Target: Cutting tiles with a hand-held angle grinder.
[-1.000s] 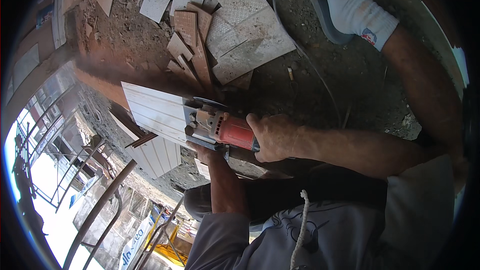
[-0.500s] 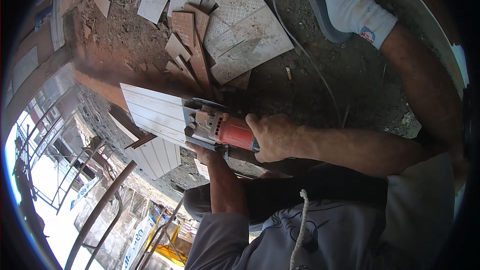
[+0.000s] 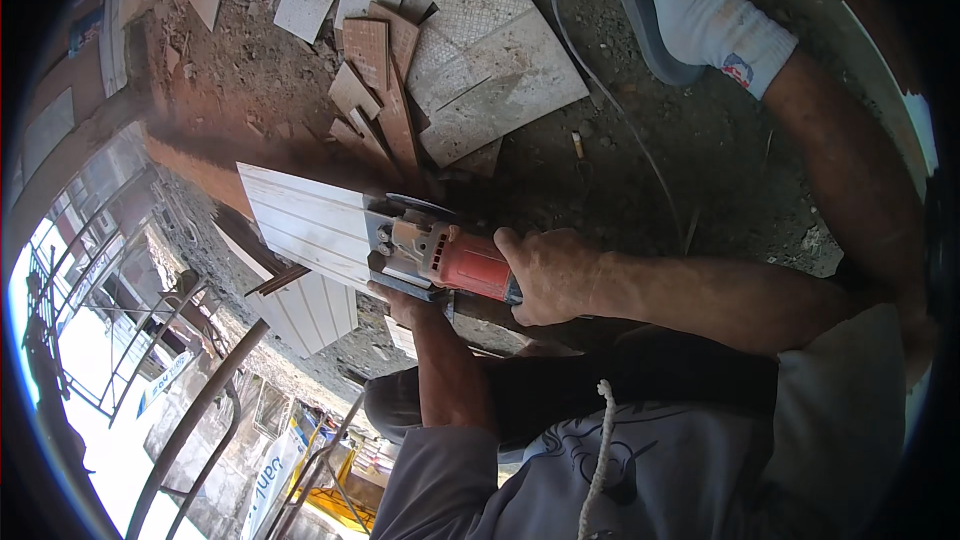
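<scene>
Your right hand (image 3: 550,275) wrapped tight around the red grinder (image 3: 440,258), its disc on the white tile (image 3: 305,222), your left hand (image 3: 400,302) gripping the tile's edge underneath, broken tiles (image 3: 450,60) lying on the dirt floor (image 3: 700,150)

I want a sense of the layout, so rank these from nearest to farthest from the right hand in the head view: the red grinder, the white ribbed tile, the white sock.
1. Red grinder, gripped in the right hand.
2. White ribbed tile, left, beyond the grinder.
3. White sock, upper right, farthest.
</scene>
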Demonstrator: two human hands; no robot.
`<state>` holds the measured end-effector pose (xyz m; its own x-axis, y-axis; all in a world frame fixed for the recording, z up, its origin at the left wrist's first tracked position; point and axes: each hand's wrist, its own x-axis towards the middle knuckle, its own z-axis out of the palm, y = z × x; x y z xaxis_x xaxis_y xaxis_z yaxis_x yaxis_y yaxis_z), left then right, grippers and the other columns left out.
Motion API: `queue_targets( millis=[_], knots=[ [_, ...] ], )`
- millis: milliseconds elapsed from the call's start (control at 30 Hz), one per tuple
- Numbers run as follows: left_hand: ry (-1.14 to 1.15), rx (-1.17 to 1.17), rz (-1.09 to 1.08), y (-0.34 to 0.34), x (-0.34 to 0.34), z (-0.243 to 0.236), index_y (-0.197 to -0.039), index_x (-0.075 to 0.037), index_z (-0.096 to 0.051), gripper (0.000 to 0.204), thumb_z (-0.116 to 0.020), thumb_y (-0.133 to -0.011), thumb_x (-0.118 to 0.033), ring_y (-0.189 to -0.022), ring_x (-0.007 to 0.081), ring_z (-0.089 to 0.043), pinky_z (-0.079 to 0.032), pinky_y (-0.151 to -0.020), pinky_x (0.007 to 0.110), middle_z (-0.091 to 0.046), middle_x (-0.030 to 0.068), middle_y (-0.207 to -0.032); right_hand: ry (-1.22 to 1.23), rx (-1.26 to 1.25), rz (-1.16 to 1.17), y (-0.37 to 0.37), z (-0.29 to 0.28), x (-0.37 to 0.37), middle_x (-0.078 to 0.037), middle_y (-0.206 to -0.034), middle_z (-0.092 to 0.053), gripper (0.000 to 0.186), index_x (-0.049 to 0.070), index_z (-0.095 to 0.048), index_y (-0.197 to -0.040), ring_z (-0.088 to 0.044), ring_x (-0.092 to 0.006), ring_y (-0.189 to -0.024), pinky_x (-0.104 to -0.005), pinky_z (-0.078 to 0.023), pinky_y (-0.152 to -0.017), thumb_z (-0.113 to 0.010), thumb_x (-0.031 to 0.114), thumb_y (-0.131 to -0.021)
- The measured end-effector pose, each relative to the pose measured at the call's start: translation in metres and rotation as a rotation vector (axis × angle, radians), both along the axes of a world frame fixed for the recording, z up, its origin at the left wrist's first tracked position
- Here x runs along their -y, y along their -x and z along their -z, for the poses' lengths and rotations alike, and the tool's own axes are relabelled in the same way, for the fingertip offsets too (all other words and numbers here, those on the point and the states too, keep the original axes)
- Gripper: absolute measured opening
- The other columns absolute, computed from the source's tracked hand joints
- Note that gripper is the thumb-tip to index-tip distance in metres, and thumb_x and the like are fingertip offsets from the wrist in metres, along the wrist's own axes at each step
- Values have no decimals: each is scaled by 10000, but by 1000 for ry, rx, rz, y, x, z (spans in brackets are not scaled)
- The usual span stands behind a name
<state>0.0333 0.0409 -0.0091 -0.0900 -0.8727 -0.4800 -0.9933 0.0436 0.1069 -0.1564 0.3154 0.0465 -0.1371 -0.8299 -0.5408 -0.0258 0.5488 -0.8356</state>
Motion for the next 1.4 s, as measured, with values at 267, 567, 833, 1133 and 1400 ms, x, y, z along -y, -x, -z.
queue_targets(
  millis=[267, 567, 833, 1133, 1400],
  knots=[
    [-79, -384, -235, -30, 26, 22, -1385, -205, -362, 805, -605, -764, -654, -1098, 240, -562, -496, -890, 412, -525, 86, -1296, 19, -37, 31, -2, -1, -3, -240, -890, -657, 667, -52, -397, -1157, -690, -371, -810, -439, -571, -751, -743, 277, -691],
    [-104, -389, 27, -54, 61, 29, -1411, -204, -319, 758, -556, -845, -648, -1223, 152, -499, -435, -1018, 356, -450, 18, -1396, 38, -42, 0, 2, -9, 5, -244, -900, -658, 703, -60, -390, -1175, -688, -379, -811, -437, -570, -757, -757, 302, -697],
    [34, 651, 468, 33, -25, -14, -1478, -227, -252, 792, -578, -856, -592, -1308, 142, -412, -391, -1072, 339, -416, 15, -1426, -13, -22, -9, 1, -1, -6, -247, -900, -657, 717, -67, -385, -1187, -688, -378, -815, -435, -570, -753, -752, 299, -691],
    [13, 429, 221, 3, -2, 4, -1533, -213, 62, 1216, -775, -710, -529, -1120, 314, -627, -546, -959, 380, -493, 172, -1394, -37, -36, -29, -7, 3, -8, -249, -911, -658, 726, -73, -378, -1211, -685, -378, -837, -439, -562, -778, -727, 306, -699],
    [136, 0, -206, -16, 27, -10, -1539, -299, -95, 813, -551, -904, -525, -1115, 354, -624, -568, -890, 445, -537, 242, -1310, -11, -29, -73, 10, -21, 3, -250, -936, -656, 745, -67, -378, -1206, -680, -380, -871, -433, -548, -820, -751, 319, -691]
  ],
)
